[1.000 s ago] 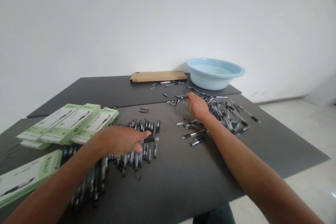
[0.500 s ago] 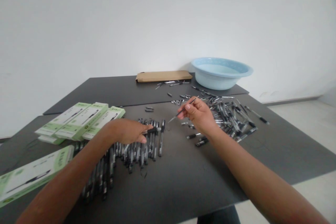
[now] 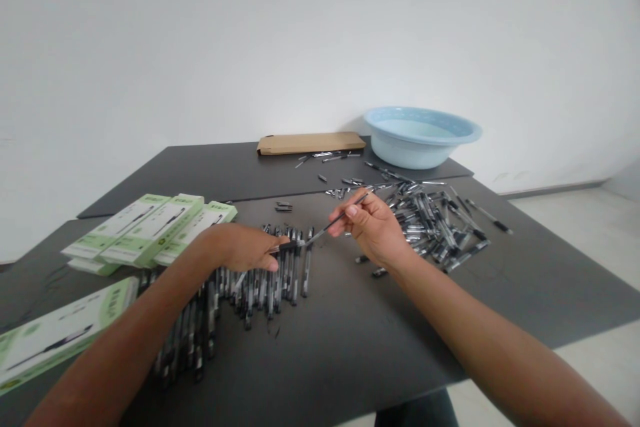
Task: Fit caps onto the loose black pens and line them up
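Note:
My left hand (image 3: 245,248) is closed round a pen barrel (image 3: 287,247) with a black grip, its open end pointing right. Between the thumb and fingers of my right hand (image 3: 367,221) is a thin dark pen refill (image 3: 336,219), slanting down to the left. The refill's tip meets the end of the barrel; whether it has entered cannot be made out. Beneath my left hand lie rows of pens (image 3: 270,290), side by side. Just beyond my right hand spreads a loose heap of pen parts (image 3: 430,220).
Green and white pen boxes (image 3: 153,227) are stacked at the left, with another box (image 3: 70,327) nearer me. A flat cardboard piece (image 3: 310,143) and a blue basin (image 3: 417,147) stand at the back. Small pen tips (image 3: 283,206) lie mid-table.
My right hand has moved slightly left, bringing the refill's tip to the barrel's end. My left hand stays nearly still with the barrel.

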Demonstrator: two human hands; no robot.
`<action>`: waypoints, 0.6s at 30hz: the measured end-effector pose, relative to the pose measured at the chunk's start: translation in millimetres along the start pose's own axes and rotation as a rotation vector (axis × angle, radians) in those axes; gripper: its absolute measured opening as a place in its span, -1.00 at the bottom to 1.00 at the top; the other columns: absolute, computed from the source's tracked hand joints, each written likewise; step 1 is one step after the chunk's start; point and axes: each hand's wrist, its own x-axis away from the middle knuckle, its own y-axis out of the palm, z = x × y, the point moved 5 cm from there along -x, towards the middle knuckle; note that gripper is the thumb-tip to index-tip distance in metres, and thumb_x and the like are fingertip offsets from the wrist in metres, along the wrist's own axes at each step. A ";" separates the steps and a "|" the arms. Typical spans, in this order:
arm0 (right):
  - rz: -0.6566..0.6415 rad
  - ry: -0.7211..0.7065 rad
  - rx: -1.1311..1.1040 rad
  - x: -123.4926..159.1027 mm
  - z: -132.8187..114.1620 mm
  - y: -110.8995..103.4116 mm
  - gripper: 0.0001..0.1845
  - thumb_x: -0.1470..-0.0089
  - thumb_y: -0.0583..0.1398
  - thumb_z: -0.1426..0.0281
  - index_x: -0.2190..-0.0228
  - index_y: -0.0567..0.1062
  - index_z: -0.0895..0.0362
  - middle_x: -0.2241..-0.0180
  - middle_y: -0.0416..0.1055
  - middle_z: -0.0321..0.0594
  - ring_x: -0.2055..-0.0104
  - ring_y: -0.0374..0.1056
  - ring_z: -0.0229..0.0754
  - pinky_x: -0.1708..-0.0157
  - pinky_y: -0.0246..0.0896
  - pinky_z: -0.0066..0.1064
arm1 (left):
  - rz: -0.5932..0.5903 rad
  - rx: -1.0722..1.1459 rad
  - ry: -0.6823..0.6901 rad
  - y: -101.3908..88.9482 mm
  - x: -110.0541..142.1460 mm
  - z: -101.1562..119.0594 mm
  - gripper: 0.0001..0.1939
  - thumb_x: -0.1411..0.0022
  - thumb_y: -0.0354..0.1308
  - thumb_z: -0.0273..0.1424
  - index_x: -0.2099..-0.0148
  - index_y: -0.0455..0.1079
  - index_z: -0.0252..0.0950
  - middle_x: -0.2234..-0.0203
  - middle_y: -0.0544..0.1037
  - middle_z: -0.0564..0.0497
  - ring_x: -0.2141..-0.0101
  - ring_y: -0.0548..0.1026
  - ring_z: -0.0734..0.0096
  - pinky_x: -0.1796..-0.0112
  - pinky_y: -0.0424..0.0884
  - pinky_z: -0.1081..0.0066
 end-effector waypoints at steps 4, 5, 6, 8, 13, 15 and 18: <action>0.003 -0.002 0.005 -0.3 1.3 -0.7 -0.73 -0.01 0.26 0.25 0.43 0.30 0.13 0.41 0.51 -0.28 0.49 0.46 -0.26 0.45 0.40 -0.40 | -0.054 0.019 -0.007 0.9 0.8 2.5 -0.38 -0.31 -0.06 -0.28 -0.33 -0.11 -0.38 -0.04 0.41 -0.28 0.03 0.42 0.09 0.12 0.33 0.29; 0.003 0.000 0.007 -0.4 1.7 -0.9 -0.73 -0.01 0.26 0.25 0.43 0.30 0.13 0.41 0.51 -0.28 0.48 0.46 -0.26 0.45 0.40 -0.40 | -0.055 0.016 -0.013 0.7 0.9 2.7 -0.38 -0.31 -0.06 -0.28 -0.33 -0.11 -0.39 -0.04 0.40 -0.29 0.02 0.41 0.08 0.11 0.32 0.29; 0.004 0.002 0.007 -0.5 2.1 -0.9 -0.73 -0.01 0.26 0.25 0.43 0.30 0.13 0.41 0.51 -0.28 0.48 0.46 -0.26 0.45 0.40 -0.40 | -0.056 0.014 -0.017 0.7 1.0 2.8 -0.37 -0.31 -0.06 -0.28 -0.33 -0.11 -0.39 -0.05 0.39 -0.29 0.01 0.40 0.08 0.10 0.31 0.28; 0.003 0.006 0.006 -0.5 3.0 -0.6 -0.74 -0.01 0.26 0.26 0.43 0.30 0.13 0.41 0.51 -0.28 0.48 0.47 -0.26 0.44 0.41 -0.40 | -0.059 0.014 -0.013 1.1 0.9 3.0 -0.37 -0.31 -0.07 -0.27 -0.33 -0.11 -0.41 -0.07 0.37 -0.30 -0.01 0.38 0.08 0.08 0.30 0.29; -0.013 -0.012 0.001 2.1 2.5 3.1 -0.76 -0.04 0.24 0.28 0.41 0.29 0.13 0.39 0.51 -0.27 0.45 0.48 -0.24 0.40 0.42 -0.36 | -0.053 0.018 -0.004 2.4 0.4 1.7 -0.37 -0.31 -0.07 -0.27 -0.32 -0.10 -0.41 -0.05 0.39 -0.29 0.01 0.40 0.10 0.10 0.31 0.31; -0.020 -0.030 0.007 4.0 1.6 4.4 -0.80 -0.06 0.22 0.30 0.40 0.30 0.13 0.37 0.51 -0.26 0.42 0.48 -0.23 0.38 0.42 -0.34 | -0.053 0.030 0.007 2.6 0.7 1.4 -0.37 -0.30 -0.07 -0.27 -0.32 -0.10 -0.41 -0.04 0.40 -0.29 0.02 0.41 0.10 0.11 0.32 0.30; -0.022 -0.064 0.042 6.9 0.9 5.0 -0.84 -0.08 0.21 0.33 0.37 0.32 0.13 0.34 0.51 -0.24 0.39 0.49 -0.22 0.34 0.42 -0.30 | -0.047 0.041 0.011 2.2 2.0 -0.2 -0.37 -0.30 -0.06 -0.26 -0.32 -0.09 -0.41 -0.03 0.41 -0.32 0.04 0.42 0.09 0.11 0.33 0.29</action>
